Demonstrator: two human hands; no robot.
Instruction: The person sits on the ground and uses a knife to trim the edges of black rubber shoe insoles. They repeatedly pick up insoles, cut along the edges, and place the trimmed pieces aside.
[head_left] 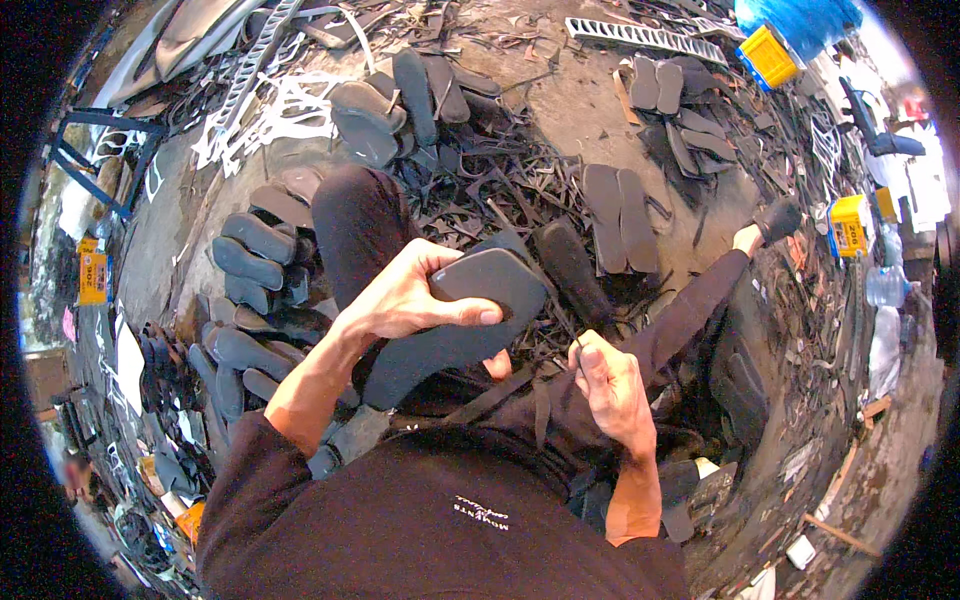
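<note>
My left hand (425, 295) grips a dark grey shoe sole (455, 345), its thumb lying across the upper face. The sole is tilted over my lap, its wide end up and to the right. My right hand (612, 390) is closed in a pinch, to the right of the sole and apart from it. From its fingers a thin dark strip (562, 318) runs up toward the sole's far edge. Whether the fist also hides a tool, I cannot tell.
Stacked soles lie at left (250, 250), at the far side (415, 95) and beyond my right hand (620, 215). Dark offcuts (480, 180) heap up between my legs. White cut-out scraps (270, 115), a yellow box (848, 226) and a blue bag (800, 25) lie farther out.
</note>
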